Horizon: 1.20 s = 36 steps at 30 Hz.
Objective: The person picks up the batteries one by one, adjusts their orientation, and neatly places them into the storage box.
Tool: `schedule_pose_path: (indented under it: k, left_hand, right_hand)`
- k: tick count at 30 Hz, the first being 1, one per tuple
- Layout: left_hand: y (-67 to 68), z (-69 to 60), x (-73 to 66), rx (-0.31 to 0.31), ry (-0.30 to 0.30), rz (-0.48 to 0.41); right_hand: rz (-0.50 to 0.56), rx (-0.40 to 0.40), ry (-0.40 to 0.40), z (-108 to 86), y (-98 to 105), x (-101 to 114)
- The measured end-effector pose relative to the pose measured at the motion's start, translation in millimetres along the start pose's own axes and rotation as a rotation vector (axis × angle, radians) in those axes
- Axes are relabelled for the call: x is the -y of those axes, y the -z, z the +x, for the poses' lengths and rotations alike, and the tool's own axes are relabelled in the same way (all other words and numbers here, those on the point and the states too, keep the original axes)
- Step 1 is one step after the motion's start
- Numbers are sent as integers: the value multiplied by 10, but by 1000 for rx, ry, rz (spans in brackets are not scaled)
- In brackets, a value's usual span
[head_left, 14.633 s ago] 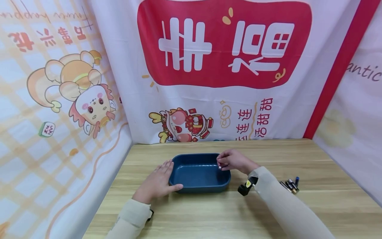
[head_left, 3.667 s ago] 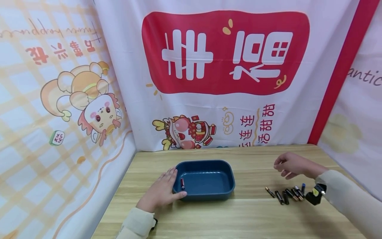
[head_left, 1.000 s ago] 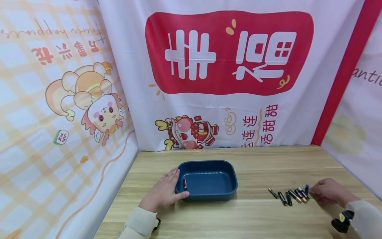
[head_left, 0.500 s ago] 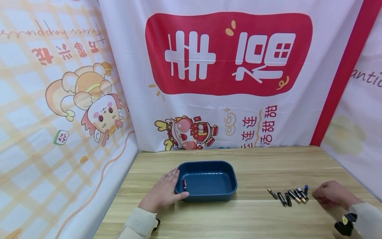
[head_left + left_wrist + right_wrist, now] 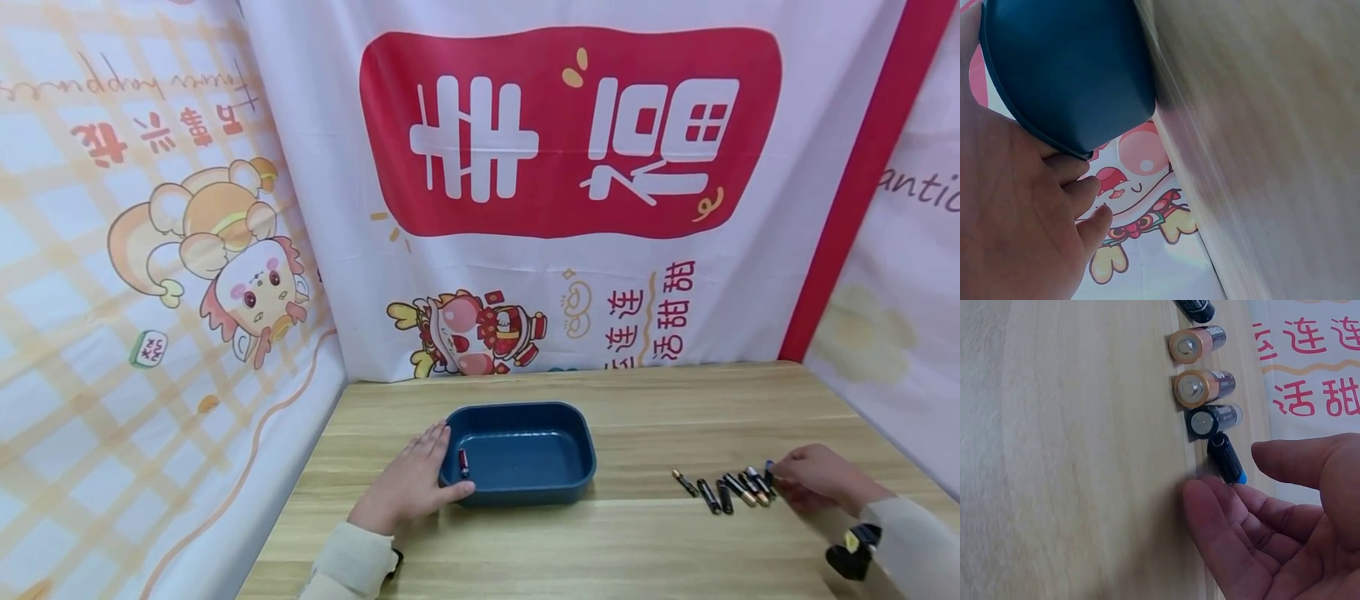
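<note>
A dark blue box (image 5: pixel 517 492) stands on the table with one red battery (image 5: pixel 463 463) lying at its left end. My left hand (image 5: pixel 408 483) rests against the box's left end, fingers stretched along the rim; in the left wrist view the hand (image 5: pixel 1022 206) touches the box (image 5: pixel 1072 69). Several batteries (image 5: pixel 708 497) lie in a loose row at the right. My right hand (image 5: pixel 821 479) is at the row's right end. In the right wrist view, thumb and fingers of that hand (image 5: pixel 1272 512) are apart beside a black battery with a blue end (image 5: pixel 1227 459), gripping nothing.
The wooden table (image 5: pixel 525 550) runs back to a white cloth with a red panel (image 5: pixel 555 217). A patterned cloth (image 5: pixel 75 333) hangs at the left, and another pale cloth (image 5: pixel 885 333) is at the right.
Over the last half second my right hand has moved slightly left, closer to the blue-ended battery. Earlier it was over the box; a red battery now lies inside and more batteries are in the row.
</note>
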<state>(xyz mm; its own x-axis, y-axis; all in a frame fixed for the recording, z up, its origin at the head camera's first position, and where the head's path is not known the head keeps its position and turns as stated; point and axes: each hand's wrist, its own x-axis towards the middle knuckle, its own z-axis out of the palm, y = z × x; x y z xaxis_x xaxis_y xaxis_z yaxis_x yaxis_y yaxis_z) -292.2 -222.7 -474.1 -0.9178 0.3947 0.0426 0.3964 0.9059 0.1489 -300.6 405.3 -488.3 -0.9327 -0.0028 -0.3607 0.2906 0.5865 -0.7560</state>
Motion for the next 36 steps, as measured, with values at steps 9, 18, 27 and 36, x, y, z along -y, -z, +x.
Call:
schedule_pose_path:
  k: [9,18,27,36]
  left_hand:
    - [1,-5,2,-10,-18,3]
    - [-13,-3,11,-5,-18,12]
    - [0,-5,10,-7,-15,10]
    - [-14,0,16,-1,-5,12]
  right_hand:
    - [-20,-19,35,66,-38,51]
    - [-76,-47,36,145,-72,88]
    - [-90,-53,9,212,-67,96]
    - [-161,-69,-1,227,-87,117]
